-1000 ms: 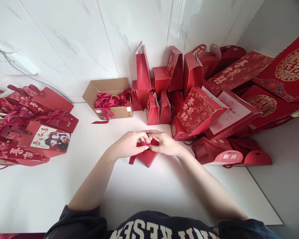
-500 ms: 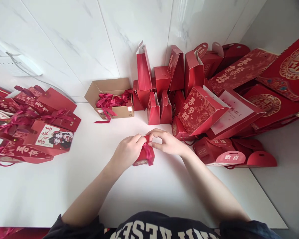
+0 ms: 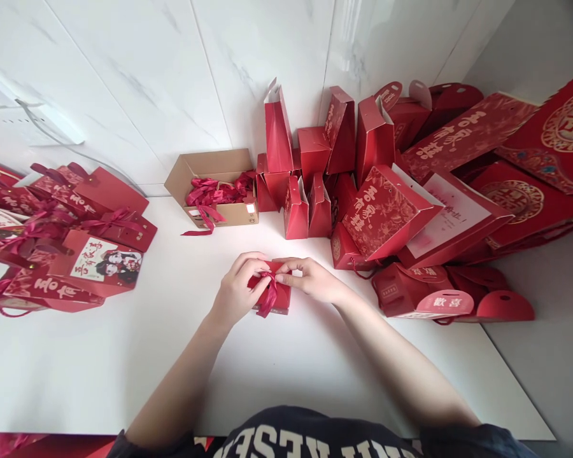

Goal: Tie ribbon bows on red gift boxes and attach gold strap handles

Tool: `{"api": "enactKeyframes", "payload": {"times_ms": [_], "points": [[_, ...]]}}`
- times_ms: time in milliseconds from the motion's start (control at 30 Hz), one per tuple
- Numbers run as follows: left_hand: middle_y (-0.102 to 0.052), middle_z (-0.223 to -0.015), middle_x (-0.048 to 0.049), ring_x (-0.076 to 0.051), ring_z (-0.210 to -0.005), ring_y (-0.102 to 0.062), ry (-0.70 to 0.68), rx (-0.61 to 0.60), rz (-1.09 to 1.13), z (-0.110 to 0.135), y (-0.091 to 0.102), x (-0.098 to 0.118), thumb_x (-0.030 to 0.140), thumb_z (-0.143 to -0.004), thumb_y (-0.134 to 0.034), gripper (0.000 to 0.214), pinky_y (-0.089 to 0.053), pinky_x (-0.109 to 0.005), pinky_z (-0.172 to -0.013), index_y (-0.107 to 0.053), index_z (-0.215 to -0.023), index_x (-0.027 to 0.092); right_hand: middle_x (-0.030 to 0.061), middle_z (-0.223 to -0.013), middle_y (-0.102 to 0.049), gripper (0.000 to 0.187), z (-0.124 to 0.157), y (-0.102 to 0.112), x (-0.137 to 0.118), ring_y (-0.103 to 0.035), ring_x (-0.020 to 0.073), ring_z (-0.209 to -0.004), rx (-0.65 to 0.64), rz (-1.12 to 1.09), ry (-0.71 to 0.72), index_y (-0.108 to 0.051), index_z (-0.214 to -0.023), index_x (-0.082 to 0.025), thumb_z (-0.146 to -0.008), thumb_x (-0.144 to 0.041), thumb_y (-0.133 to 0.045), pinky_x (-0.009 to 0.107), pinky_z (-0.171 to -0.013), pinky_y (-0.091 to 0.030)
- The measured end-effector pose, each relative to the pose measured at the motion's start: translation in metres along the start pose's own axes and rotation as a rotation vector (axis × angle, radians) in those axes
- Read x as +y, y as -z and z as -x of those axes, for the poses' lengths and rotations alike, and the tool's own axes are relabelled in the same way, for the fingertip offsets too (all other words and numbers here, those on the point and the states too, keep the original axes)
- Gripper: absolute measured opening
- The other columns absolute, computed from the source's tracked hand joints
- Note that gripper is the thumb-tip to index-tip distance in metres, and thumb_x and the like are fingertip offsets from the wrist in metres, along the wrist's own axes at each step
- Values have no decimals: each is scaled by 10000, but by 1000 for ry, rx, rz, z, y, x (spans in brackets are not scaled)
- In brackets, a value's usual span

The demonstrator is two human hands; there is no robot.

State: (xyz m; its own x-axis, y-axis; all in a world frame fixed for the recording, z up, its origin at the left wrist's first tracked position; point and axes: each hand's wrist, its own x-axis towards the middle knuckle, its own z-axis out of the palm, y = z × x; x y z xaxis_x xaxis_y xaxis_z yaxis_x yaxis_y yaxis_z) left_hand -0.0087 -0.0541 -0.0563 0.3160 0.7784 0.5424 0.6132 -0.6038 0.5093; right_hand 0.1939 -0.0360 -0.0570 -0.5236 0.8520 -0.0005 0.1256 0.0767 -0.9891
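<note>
Left hand (image 3: 236, 286): fingers pinched on the ribbon (image 3: 268, 299).
Right hand (image 3: 310, 280): fingertips at the ribbon; if clamped, I cannot tell.
Box (image 3: 282, 297): on the table (image 3: 253, 375), between 2 hands.
Ribbon: may slip loose if 1 end is pulled harder.

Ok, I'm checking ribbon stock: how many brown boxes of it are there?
1: the brown box stands by the wall, beyond the left hand and left of the stacked red boxes, ribbon hanging over its front. Others could be hidden behind those.
</note>
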Motion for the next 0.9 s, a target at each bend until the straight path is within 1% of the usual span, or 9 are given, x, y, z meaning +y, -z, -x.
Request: {"api": "enactKeyframes", "payload": {"times_ms": [67, 167, 233, 333, 433, 567, 633, 733, 900], "points": [[-594, -1128, -57, -129, -919, -657, -5, -9, 46, 0, 0, 0, 115, -864, -581, 149, -585, -283, -813, -558, -979, 206, 33, -931, -718, 286, -1, -2, 2, -637, 201, -919, 10, -58, 0, -735, -839, -187, -842, -456, -639, 342, -906, -455], [-601, -1112, -53, -135, -942, -646, 0, -28, 40, -1, 2, 1, 110, -866, -568, 149, -573, -284, -824, -548, -978, 207, 38, -886, -727, 300, -3, -4, 5, -642, 201, -888, 44, -137, -39, -751, -834, -176, -795, -467, -687, 343, -897, -462], [-605, -1052, -49, -154, -959, -632, 19, -36, -19, -2, 3, 2, 121, -855, -577, 129, -555, -292, -815, -545, -945, 208, 53, -951, -738, 298, -4, -5, 7, -650, 221, -960, 82, -178, -80, -762, -826, -178, -757, -465, -723, 355, -929, -456], [-584, -912, -34, -168, -853, -602, 73, -32, -187, -3, 6, 4, 197, -819, -631, 99, -516, -305, -742, -537, -847, 204, 73, -1111, -718, 249, -5, -5, 10, -613, 256, -1132, 146, -179, -112, -771, -787, -192, -697, -423, -784, 384, -1039, -393], [-569, -811, -18, -168, -770, -564, 131, -72, -284, -3, 9, 6, 257, -806, -648, 128, -475, -311, -714, -541, -757, 205, 84, -1160, -703, 216, -5, -5, 12, -595, 267, -1178, 144, -151, -108, -772, -785, -199, -700, -397, -785, 414, -1076, -359], [-597, -825, -23, -183, -818, -552, 199, -191, -189, -3, 14, 10, 242, -836, -588, 76, -462, -314, -742, -559, -773, 212, 81, -1130, -716, 172, -5, -5, 13, -603, 266, -1168, 127, -133, -92, -769, -777, -198, -738, -364, -748, 409, -1057, -375], [-598, -831, -25, -187, -832, -543, 216, -221, -138, -3, 16, 12, 241, -867, -545, 76, -455, -324, -767, -567, -802, 210, 76, -1111, -723, 170, -5, -5, 13, -611, 266, -1149, 122, -125, -84, -769, -782, -196, -746, -359, -736, 407, -1045, -383], [-590, -815, -19, -183, -832, -531, 258, -224, -68, -3, 18, 13, 268, -915, -496, 132, -440, -330, -793, -581, -832, 211, 75, -1095, -728, 188, -5, -5, 12, -615, 262, -1128, 111, -117, -77, -762, -790, -187, -751, -368, -727, 397, -1024, -395], [-553, -768, -14, -178, -798, -505, 314, -220, -8, -3, 18, 10, 306, -937, -480, 225, -424, -318, -761, -544, -746, 207, 52, -1094, -717, 198, -3, -5, 10, -629, 223, -1021, 111, -52, -75, -730, -769, -184, -768, -379, -698, 363, -961, -427]]}}
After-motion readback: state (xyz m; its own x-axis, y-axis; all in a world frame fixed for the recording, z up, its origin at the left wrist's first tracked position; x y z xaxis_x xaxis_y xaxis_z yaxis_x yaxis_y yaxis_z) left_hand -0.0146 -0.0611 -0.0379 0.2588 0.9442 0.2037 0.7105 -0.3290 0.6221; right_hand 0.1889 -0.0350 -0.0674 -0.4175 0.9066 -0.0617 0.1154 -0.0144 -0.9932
